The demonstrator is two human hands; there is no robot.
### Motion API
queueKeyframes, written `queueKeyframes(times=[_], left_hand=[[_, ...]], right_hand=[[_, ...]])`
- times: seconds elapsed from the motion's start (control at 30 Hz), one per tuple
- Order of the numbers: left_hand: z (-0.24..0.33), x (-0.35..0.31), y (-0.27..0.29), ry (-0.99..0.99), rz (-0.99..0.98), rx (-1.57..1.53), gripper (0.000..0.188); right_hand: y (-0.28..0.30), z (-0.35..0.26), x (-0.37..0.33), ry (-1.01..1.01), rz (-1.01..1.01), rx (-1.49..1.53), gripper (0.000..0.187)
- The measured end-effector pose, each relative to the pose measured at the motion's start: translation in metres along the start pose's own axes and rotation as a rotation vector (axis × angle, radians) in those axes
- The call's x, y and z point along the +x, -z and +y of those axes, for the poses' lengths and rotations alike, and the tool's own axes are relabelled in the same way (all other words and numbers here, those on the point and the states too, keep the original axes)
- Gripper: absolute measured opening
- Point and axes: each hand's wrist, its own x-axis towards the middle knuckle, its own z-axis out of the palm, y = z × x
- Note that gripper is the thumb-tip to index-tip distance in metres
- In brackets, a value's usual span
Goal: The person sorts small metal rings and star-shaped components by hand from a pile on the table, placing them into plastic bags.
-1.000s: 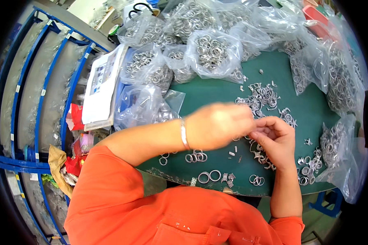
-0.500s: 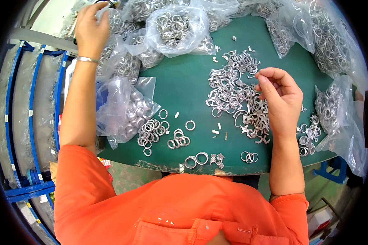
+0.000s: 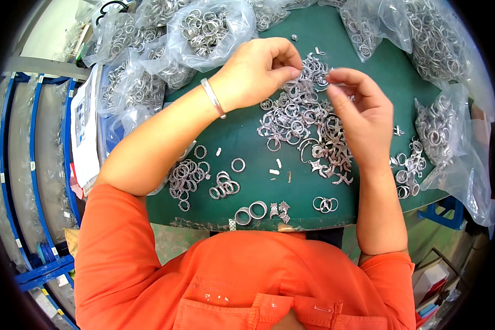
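My left hand (image 3: 258, 71), with a silver bangle (image 3: 212, 98) at its wrist, reaches over the far part of a loose heap of silver-coloured metal rings (image 3: 308, 113). Its thumb and fingertips are closed together, and whatever they pinch is hidden or too small to name. My right hand (image 3: 364, 110) hovers at the heap's right side, thumb and forefinger drawn into a pinch. A tiny grey bit seems to show at its fingertips, but I cannot make out its kind. The two hands' fingertips point toward each other, a short gap apart. Darker star-like metal pieces (image 3: 335, 144) lie below the right hand.
Smaller ring groups (image 3: 188, 179) lie at the left, with two wide bands (image 3: 251, 212) near the table's (image 3: 231, 148) front edge. Plastic bags of rings (image 3: 209, 33) line the far side; another bag (image 3: 443, 129) stands right. A blue-framed rack (image 3: 30, 165) is at the left.
My left hand has come from the bags at the far left to the ring heap, beside my right hand. My right hand stays over the heap. The whole view has shifted slightly.
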Motion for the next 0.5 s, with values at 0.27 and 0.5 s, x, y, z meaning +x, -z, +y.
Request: queueKeyframes(times=[0.27,0.5], left_hand=[[0.002,-0.002,0.009,-0.063,-0.093,0.184,0.024],[-0.017,-0.02,-0.004,-0.001,-0.149,0.425,0.029]], right_hand=[[0.003,0.006,0.001,0.112,-0.029,-0.329,0.02],[0.001,0.007,-0.006,0.299,-0.243,-0.603,0.021]])
